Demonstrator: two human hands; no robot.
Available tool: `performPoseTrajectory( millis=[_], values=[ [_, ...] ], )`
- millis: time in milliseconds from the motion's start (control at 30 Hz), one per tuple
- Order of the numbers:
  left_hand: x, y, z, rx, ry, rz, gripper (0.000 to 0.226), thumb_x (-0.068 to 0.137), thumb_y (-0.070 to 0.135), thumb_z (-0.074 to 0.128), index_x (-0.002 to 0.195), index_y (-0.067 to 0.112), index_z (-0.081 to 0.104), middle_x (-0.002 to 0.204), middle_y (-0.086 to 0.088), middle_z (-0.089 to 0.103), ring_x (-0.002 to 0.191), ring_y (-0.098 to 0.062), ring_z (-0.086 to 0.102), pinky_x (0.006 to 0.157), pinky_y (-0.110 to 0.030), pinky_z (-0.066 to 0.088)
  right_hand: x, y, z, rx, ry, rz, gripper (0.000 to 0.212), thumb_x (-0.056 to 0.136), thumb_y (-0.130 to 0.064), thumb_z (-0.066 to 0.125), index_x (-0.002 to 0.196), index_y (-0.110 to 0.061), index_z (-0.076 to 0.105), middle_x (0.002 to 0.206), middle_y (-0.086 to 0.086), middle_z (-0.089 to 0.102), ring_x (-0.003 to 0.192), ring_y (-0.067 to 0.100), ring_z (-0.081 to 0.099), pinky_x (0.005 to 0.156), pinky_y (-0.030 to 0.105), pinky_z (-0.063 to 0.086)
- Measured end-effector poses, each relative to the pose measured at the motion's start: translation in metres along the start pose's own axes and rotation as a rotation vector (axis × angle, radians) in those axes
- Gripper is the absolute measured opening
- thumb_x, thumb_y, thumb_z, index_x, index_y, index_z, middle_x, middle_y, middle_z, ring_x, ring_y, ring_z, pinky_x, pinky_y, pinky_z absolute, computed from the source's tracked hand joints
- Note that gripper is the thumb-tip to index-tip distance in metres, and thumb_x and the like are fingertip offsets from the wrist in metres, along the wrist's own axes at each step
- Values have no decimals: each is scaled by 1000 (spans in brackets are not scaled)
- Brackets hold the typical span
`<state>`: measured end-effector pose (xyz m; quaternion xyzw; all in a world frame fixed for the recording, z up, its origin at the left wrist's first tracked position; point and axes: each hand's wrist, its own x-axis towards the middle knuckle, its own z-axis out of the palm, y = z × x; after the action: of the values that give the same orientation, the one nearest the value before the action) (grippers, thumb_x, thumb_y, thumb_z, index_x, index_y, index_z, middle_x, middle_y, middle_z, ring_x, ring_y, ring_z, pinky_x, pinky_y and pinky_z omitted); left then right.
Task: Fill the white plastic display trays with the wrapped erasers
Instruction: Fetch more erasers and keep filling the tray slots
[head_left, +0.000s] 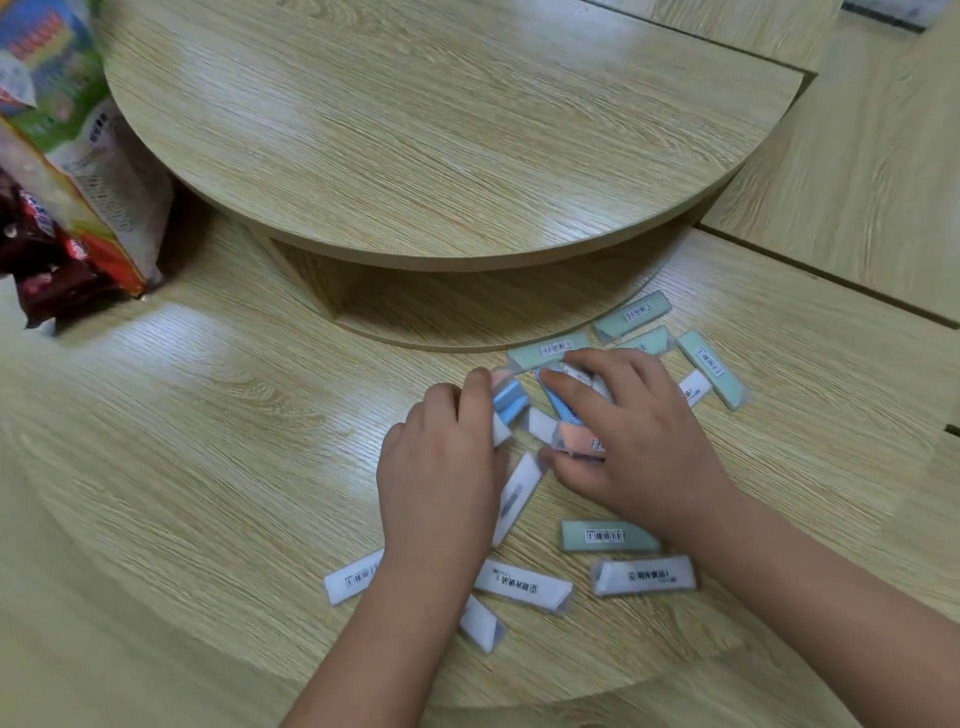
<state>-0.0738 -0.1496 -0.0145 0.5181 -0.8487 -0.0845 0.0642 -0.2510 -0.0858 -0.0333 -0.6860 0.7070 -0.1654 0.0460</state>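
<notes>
Wrapped erasers strewn; left hand, right hand clutch some.

The counter is pale oak with fine wavy grain. Mint-green erasers carry white barcode labels; white erasers bear black print. There is also a blue eraser and a pink eraser. The snack bag is green, orange and white; the packet is dark red.

Left of the left hand the pale wood-grain tabletop lies bare as far as the colourful snack bags. Ahead of both hands a raised round wooden shelf overhangs. Small plastic-wrapped erasers crowd the surface around and between the hands; beyond those by the right hand, bare wood.
</notes>
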Motion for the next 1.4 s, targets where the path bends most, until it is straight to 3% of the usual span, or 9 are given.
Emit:
performPoseTrajectory(
  millis=[67,167,367,533,633,867,1033,1167,1400],
  values=[
    [1,1,-1,26,-16,-23,51,72,30,64,119,11,63,85,-10,60,64,-29,60,53,-34,40,0,1,0,-25,-20,-27,61,79,-49,68,132,-19,62,132,7,56,119,31,49,84,52,49],
    [3,-1,-3,49,-43,-57,50,73,34,61,119,14,63,86,-9,62,64,-28,61,54,-31,35,-1,-3,2,-1,15,-46,53,79,-35,67,129,-17,64,129,7,59,114,33,50,81,53,50],
    [5,-2,-4,-46,-61,-119,48,72,33,71,118,23,61,87,-3,62,69,-26,62,58,-28,34,2,-7,0,18,93,-86,40,79,-21,68,118,-10,70,124,11,63,109,38,54,81,48,52],
    [4,0,-3,-21,-44,-124,45,72,40,69,113,24,61,84,-2,60,63,-25,60,52,-27,30,3,-6,-3,16,141,-113,36,84,-23,66,117,-7,70,124,14,62,111,39,52,77,42,54],
    [3,2,0,57,-47,-60,51,69,43,76,112,21,62,81,-4,59,58,-24,59,49,-27,29,7,-10,-4,-12,112,-83,38,85,-22,69,119,-6,68,128,15,59,113,37,52,72,45,56],
    [5,3,0,73,-32,-18,53,69,39,77,115,16,63,79,-6,61,58,-25,59,49,-28,30,8,-17,-4,-110,31,-84,53,76,-22,79,126,-9,65,120,11,63,76,30,60,54,36,53],
    [9,-1,-2,-10,-12,-52,49,74,43,62,118,23,60,85,-2,62,62,-24,61,50,-27,32,15,-14,-5,13,118,-61,28,89,-28,60,108,-12,73,105,5,67,72,27,62,50,35,51],
    [9,-5,-2,-66,-20,-83,48,78,44,60,123,29,55,94,2,62,72,-23,63,55,-27,32,22,-10,-9,132,200,-26,17,90,-24,62,85,-11,72,95,2,65,67,20,60,48,31,48],
    [4,2,-15,-203,-4,-167,44,80,44,61,122,38,49,97,9,59,80,-21,61,61,-29,31,29,-11,-24,295,292,24,6,78,-16,65,82,-14,68,93,-3,60,70,12,55,50,30,46]
  ],
)
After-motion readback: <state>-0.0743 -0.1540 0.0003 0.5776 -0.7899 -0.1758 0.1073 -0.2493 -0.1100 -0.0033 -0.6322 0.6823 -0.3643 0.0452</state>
